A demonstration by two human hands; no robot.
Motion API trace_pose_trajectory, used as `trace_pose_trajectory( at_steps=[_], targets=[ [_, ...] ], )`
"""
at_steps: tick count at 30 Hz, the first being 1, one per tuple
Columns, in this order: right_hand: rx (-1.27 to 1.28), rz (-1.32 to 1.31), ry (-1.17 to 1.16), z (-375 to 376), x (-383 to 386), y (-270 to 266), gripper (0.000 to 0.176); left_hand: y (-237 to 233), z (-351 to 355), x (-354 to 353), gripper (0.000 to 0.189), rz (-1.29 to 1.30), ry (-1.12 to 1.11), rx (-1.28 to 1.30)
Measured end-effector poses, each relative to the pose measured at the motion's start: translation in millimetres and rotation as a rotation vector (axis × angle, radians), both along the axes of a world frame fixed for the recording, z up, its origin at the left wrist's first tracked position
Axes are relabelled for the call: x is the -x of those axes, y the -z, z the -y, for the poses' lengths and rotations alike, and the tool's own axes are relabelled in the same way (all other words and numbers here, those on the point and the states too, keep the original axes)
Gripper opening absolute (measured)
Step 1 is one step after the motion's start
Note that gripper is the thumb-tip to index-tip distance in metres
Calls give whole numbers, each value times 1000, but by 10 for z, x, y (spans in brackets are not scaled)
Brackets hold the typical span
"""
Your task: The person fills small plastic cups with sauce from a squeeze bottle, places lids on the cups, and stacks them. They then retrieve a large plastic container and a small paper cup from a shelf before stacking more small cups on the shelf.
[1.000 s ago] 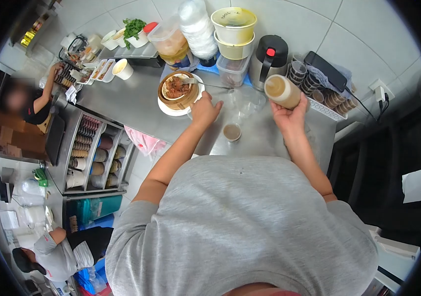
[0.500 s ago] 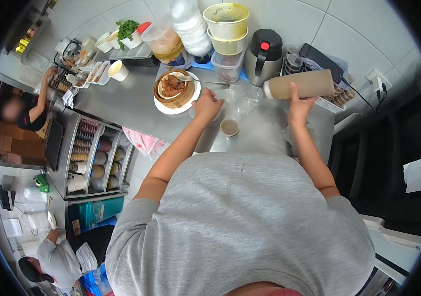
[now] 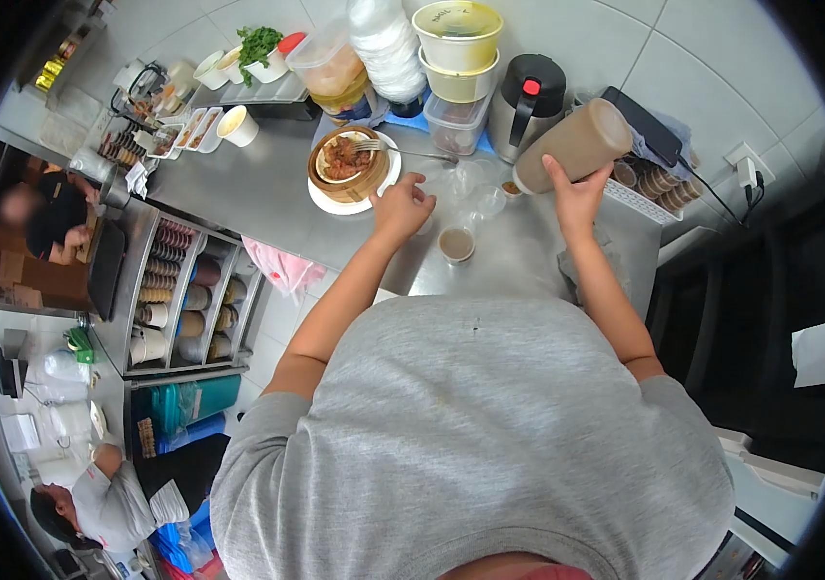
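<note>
My right hand (image 3: 577, 193) grips a large squeeze bottle (image 3: 577, 140) of brownish sauce, tilted with its pale capped end (image 3: 519, 182) low and to the left. Close to that end sits a small cup (image 3: 510, 189) with orange-brown contents. My left hand (image 3: 401, 209) has curled fingers beside a white plate (image 3: 324, 201); something clear shows by it, but its grip is partly hidden. On the plate stands a bamboo steamer (image 3: 370, 184) of brown food, with a fork (image 3: 403, 152) across its edge. A small clear cup of brown sauce (image 3: 456, 245) stands nearer me.
Clear small cups (image 3: 486, 201) stand between my hands. Behind are a steel thermos jug (image 3: 527, 106), stacked tubs (image 3: 456, 39) and a basket of cups (image 3: 659, 193). Two co-workers, one a person in grey (image 3: 122, 503), are at the left.
The squeeze bottle has tipped more steeply, its base rising and its capped end dropping slightly. My left hand stays beside the plate. A co-worker's raised arm has come down.
</note>
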State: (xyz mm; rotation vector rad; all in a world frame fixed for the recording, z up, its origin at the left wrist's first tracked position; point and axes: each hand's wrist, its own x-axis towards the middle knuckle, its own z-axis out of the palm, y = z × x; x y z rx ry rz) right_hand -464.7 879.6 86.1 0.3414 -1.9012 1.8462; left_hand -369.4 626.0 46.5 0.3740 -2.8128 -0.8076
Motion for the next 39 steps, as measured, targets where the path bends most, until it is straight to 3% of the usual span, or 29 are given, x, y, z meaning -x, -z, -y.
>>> trace_pose_trajectory(
  at_steps=[4, 7, 12, 22, 28, 31, 39],
  targets=[
    [6, 36, -4, -5, 36, -37, 71, -8, 97, -73, 44, -84, 46, 0],
    [52, -20, -48, -24, 80, -43, 70, -113, 240, -242, 51, -141, 221, 8],
    [62, -30, -45, -50, 92, -81, 68, -113, 412, -476, 56, -65, 354, 103],
    [5, -16, -30, -62, 129, -28, 66, 160, 452, -513, 16, -147, 227, 176],
    [-1, -55, -8, -69, 143, -40, 67, 141, 396, -575, 17, -134, 298, 165],
    [-30, -28, 11, -77, 112, -102, 68, 186, 377, -584, 19, -161, 307, -9],
    [39, 22, -112, 6, -12, -234, 78, 85, 226, -586, 33, -147, 300, -22]
  ],
)
